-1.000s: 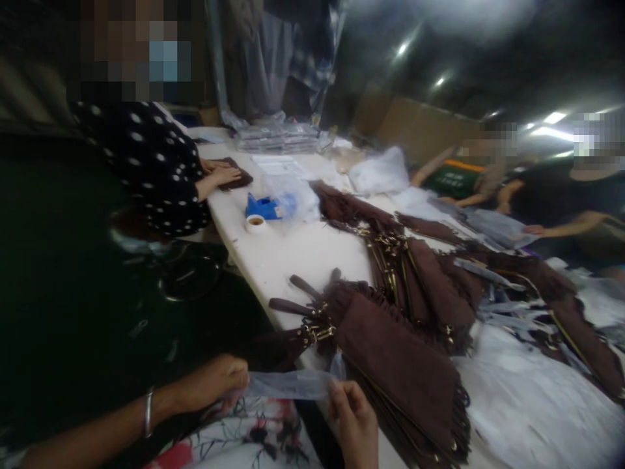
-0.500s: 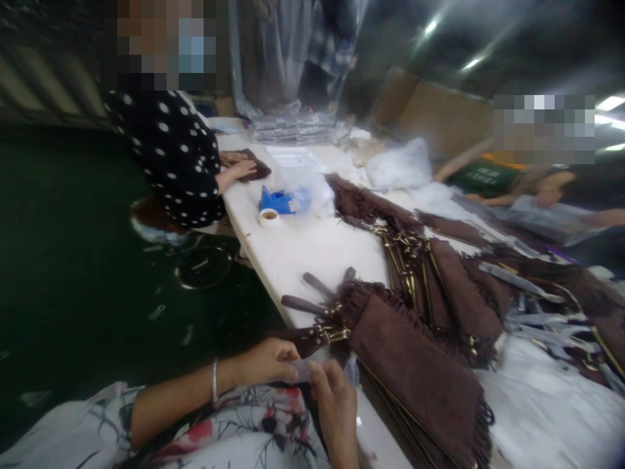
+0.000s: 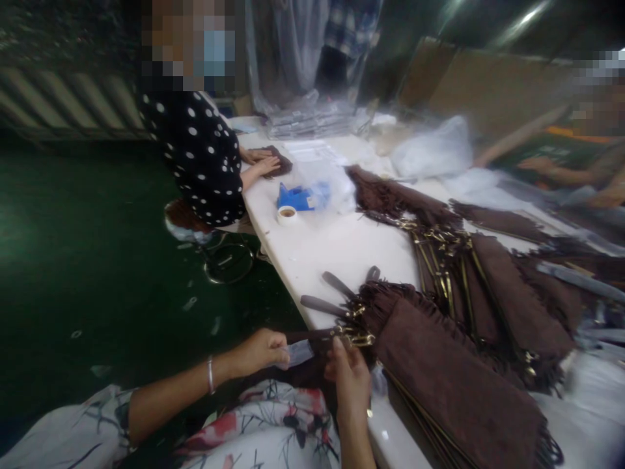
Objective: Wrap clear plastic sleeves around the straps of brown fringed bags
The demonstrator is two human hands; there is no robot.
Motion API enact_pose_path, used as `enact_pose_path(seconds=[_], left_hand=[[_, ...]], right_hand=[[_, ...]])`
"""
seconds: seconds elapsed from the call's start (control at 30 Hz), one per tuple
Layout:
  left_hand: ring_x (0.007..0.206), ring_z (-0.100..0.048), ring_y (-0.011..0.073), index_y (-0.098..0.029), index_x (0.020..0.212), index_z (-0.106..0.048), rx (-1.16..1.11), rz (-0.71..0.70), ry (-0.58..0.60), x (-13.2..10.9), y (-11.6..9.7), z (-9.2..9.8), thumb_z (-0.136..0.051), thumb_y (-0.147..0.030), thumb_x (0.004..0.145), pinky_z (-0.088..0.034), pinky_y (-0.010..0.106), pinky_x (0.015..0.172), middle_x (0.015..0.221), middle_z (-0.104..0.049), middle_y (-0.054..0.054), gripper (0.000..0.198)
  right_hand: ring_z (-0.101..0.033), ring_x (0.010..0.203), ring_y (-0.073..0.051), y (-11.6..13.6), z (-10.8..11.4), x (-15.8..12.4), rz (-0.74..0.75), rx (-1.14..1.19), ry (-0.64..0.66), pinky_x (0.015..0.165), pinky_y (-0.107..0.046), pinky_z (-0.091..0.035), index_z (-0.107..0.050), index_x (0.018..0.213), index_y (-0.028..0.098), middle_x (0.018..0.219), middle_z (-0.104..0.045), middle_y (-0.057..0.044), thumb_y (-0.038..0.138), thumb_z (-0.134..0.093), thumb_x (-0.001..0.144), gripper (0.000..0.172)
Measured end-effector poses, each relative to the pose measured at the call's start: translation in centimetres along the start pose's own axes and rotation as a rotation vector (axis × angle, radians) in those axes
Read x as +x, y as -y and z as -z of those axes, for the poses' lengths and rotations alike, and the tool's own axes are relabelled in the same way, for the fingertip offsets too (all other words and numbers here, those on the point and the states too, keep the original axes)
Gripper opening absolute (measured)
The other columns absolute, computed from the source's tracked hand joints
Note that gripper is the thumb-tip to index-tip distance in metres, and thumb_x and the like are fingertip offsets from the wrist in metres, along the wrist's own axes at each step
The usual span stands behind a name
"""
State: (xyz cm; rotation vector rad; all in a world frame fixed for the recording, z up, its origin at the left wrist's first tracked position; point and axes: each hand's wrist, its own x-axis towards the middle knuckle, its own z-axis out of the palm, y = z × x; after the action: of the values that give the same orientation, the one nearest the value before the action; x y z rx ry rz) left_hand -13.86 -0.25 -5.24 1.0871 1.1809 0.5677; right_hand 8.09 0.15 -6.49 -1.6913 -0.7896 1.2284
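Note:
My left hand (image 3: 263, 352) is closed in a pinch on a small clear plastic sleeve (image 3: 299, 354), which sticks out to the right of the thumb. My right hand (image 3: 349, 374) is apart from the sleeve, fingers curled together beside the gold clasp (image 3: 360, 339) of a dark brown strap (image 3: 312, 335); what it pinches, if anything, is hidden. Just right of it, a stack of brown suede-like fringed pouches (image 3: 454, 365) with zips and wrist straps lies on the white table (image 3: 312, 257).
Across the table are more brown pouches (image 3: 517, 280), a blue tape dispenser (image 3: 295, 197), a roll of tape (image 3: 287, 215) and clear plastic bags (image 3: 432, 150). A co-worker in a dotted top (image 3: 195, 150) presses on a brown pouch; another person sits at the far right.
My hands have parted: the right one has let go of the plastic sleeve and moved up towards the gold clasp, while the left keeps the sleeve. The view has shifted left.

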Motion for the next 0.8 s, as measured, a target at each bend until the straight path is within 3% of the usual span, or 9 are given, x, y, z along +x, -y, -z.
enact_pose_path(seconds=[0.27,0.47,0.67,0.8], left_hand=[[0.071,-0.06,0.0152,-0.014,0.075,-0.066,0.174,-0.001,-0.047,-0.8,1.5,2.7,-0.067,-0.035,0.078,-0.042,0.023,0.064,0.073,-0.068,0.0,0.022],[0.073,-0.061,0.0158,-0.014,0.077,-0.067,0.174,0.033,-0.053,-1.6,1.9,3.7,-0.066,-0.032,0.078,-0.042,0.023,0.064,0.075,-0.069,0.0,0.018],[0.069,-0.059,0.0146,-0.014,0.075,-0.066,0.128,0.042,-0.049,-2.3,1.6,4.4,-0.068,-0.034,0.077,-0.041,0.023,0.064,0.072,-0.067,0.0,0.021],[0.069,-0.059,0.0142,-0.014,0.076,-0.066,0.112,0.047,-0.045,-2.8,2.2,4.9,-0.068,-0.038,0.078,-0.041,0.022,0.063,0.073,-0.068,0.0,0.024]], right_hand=[[-0.056,0.047,-0.014,0.6,-0.9,0.5,-0.059,-0.1,-0.008,0.043,-0.024,-0.042,-0.07,0.09,0.016,0.059,-0.065,0.0,0.064,-0.069,0.071,0.051],[-0.049,0.051,-0.008,0.9,-0.2,-0.3,-0.161,0.263,0.15,0.044,-0.019,-0.043,-0.066,0.099,0.019,0.065,-0.06,0.004,0.053,-0.077,0.07,0.046],[-0.059,0.069,-0.01,1.7,-0.1,-1.3,-0.258,0.406,0.234,0.056,-0.021,-0.054,-0.065,0.101,0.022,0.085,-0.063,0.003,0.045,-0.083,0.067,0.045],[-0.06,0.067,-0.009,1.9,-1.3,-2.0,-0.233,0.471,0.224,0.057,-0.019,-0.054,-0.064,0.094,0.021,0.086,-0.065,0.003,0.038,-0.087,0.061,0.044]])
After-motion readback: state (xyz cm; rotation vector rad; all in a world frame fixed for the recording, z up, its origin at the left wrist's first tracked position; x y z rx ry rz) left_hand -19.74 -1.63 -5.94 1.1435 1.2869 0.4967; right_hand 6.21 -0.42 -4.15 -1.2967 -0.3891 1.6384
